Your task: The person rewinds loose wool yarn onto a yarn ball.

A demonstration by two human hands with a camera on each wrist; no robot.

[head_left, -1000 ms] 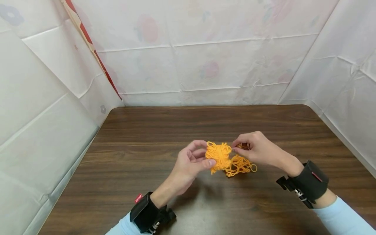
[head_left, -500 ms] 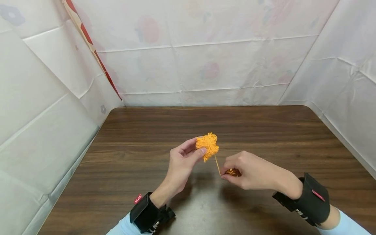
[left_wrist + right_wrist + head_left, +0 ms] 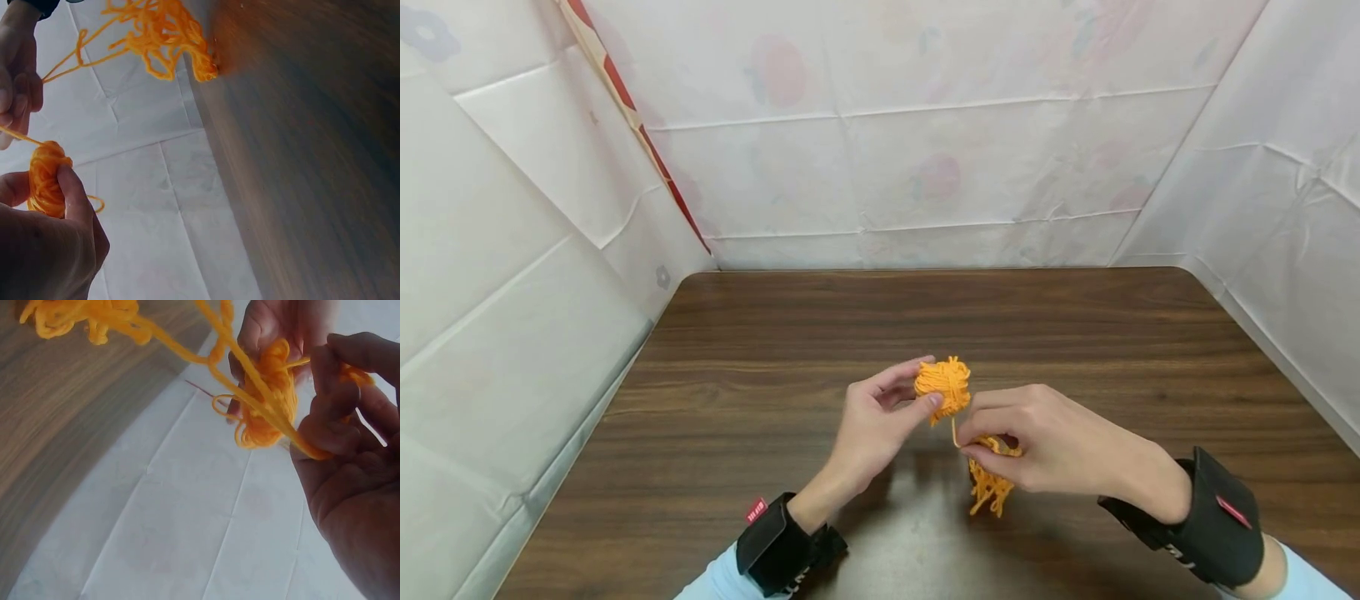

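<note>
Centre frame above the table (image 3: 715, 400): left hand (image 3: 868, 425) pinches a small orange yarn ball (image 3: 943, 385), right hand (image 3: 1045, 446) pinches its strand (image 3: 956, 433), loose tangle (image 3: 988, 487) dangling below; likely light, soft, snag-prone, best gripped at the strand.

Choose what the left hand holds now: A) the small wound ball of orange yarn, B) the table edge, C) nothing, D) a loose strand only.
A: the left hand pinches the wound yarn ball between thumb and fingers, while the right hand holds the strand leading from it.
</note>
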